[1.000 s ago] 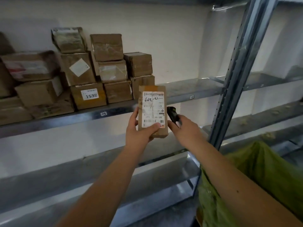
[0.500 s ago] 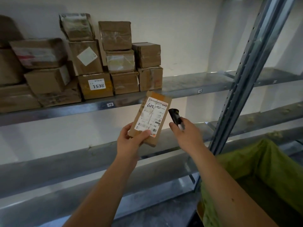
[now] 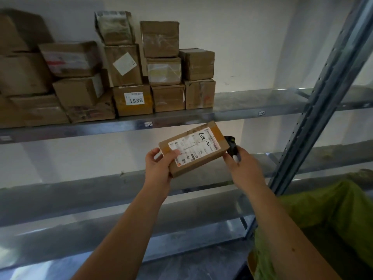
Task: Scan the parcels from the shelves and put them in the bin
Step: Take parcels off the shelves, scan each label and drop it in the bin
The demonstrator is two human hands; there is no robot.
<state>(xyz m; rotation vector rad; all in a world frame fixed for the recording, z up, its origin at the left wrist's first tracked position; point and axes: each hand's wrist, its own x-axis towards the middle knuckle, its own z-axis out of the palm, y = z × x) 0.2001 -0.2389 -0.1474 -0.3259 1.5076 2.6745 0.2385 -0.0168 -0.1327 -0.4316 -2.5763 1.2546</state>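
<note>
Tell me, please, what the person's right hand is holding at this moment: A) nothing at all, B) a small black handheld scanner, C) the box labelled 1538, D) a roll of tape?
B: the right hand grips a small black handheld scanner next to the labelled parcel, which the left hand holds by its other end; the box labelled 1538 sits on the shelf.

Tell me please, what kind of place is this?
Probably a parcel depot or warehouse storeroom: metal shelves stacked with labelled cardboard boxes, a handheld scanner, and a green bin for parcels.
</note>
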